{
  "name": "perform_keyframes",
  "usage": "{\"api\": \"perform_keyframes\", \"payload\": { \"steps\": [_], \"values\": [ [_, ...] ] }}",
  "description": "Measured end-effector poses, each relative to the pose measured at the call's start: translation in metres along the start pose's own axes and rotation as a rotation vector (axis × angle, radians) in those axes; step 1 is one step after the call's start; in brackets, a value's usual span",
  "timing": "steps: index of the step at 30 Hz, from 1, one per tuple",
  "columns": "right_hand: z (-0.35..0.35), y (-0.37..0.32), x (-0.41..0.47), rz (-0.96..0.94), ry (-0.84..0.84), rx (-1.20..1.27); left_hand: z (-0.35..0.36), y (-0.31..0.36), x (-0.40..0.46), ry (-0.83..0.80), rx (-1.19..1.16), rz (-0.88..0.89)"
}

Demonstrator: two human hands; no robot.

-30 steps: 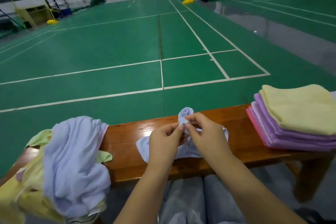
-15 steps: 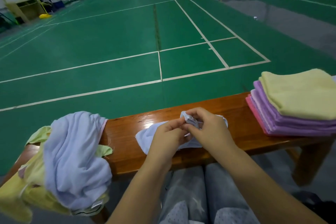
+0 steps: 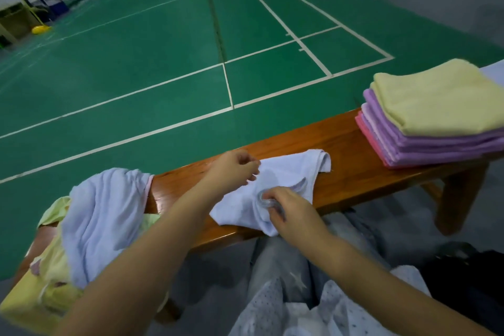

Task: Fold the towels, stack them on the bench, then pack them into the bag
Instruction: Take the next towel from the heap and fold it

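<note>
A pale blue towel (image 3: 289,177) lies crumpled on the middle of the wooden bench (image 3: 343,150). My left hand (image 3: 234,166) pinches its far left edge. My right hand (image 3: 289,210) grips a bunched fold at its near edge. A folded stack (image 3: 436,117) sits on the bench at the right, with a yellow towel on top of purple and pink ones. At the left end a heap of unfolded towels (image 3: 92,221), pale blue over yellow, hangs over the bench.
Green court floor (image 3: 163,63) with white lines stretches beyond the bench. My knees in grey trousers (image 3: 278,267) are under the bench's near edge. A dark object (image 3: 469,275) lies on the floor at the lower right. A white thing (image 3: 495,71) shows behind the stack.
My hands have moved apart from the towel's raised middle. The left went to its far left edge, the right came down to its near edge, and the towel now lies flatter.
</note>
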State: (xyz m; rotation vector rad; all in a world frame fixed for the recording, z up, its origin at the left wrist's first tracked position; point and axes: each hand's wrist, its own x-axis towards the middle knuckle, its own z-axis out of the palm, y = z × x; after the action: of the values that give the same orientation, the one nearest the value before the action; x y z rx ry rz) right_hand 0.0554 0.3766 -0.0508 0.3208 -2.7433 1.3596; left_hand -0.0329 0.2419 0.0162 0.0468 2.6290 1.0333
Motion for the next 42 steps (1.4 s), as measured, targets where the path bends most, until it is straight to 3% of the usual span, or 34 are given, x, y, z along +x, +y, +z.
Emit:
{"api": "perform_keyframes", "payload": {
  "steps": [4,7,13,15,17,21,30,36,39,42],
  "values": [
    [0.008,-0.003,-0.002,-0.014,-0.104,-0.016,0.023,0.024,0.026,-0.236,0.426,0.141],
    [0.011,-0.005,-0.005,-0.032,-0.139,-0.025,0.045,0.039,0.042,-0.365,0.576,0.203],
    [0.010,0.000,-0.006,-0.012,-0.157,-0.011,0.066,0.050,0.054,-0.454,0.876,0.252],
    [0.009,-0.001,-0.004,0.010,-0.177,-0.013,0.064,0.050,0.056,-0.422,0.844,0.275],
    [0.008,0.000,-0.004,0.060,-0.198,-0.020,0.056,0.044,0.059,-0.390,0.661,0.224],
    [0.005,0.010,-0.010,0.037,-0.062,0.118,0.024,0.025,0.060,-0.288,0.266,0.082],
    [-0.010,0.031,-0.011,0.095,0.099,0.211,-0.021,-0.028,0.048,-0.186,-0.122,0.013],
    [-0.020,0.037,-0.004,0.153,0.192,0.277,-0.034,-0.040,0.034,-0.173,0.097,0.141],
    [-0.032,0.034,0.006,0.154,0.230,0.309,-0.033,-0.041,0.033,-0.057,0.372,0.305],
    [-0.055,0.025,0.023,0.117,0.244,0.278,-0.036,-0.045,0.033,0.087,0.470,0.422]
  ]
}}
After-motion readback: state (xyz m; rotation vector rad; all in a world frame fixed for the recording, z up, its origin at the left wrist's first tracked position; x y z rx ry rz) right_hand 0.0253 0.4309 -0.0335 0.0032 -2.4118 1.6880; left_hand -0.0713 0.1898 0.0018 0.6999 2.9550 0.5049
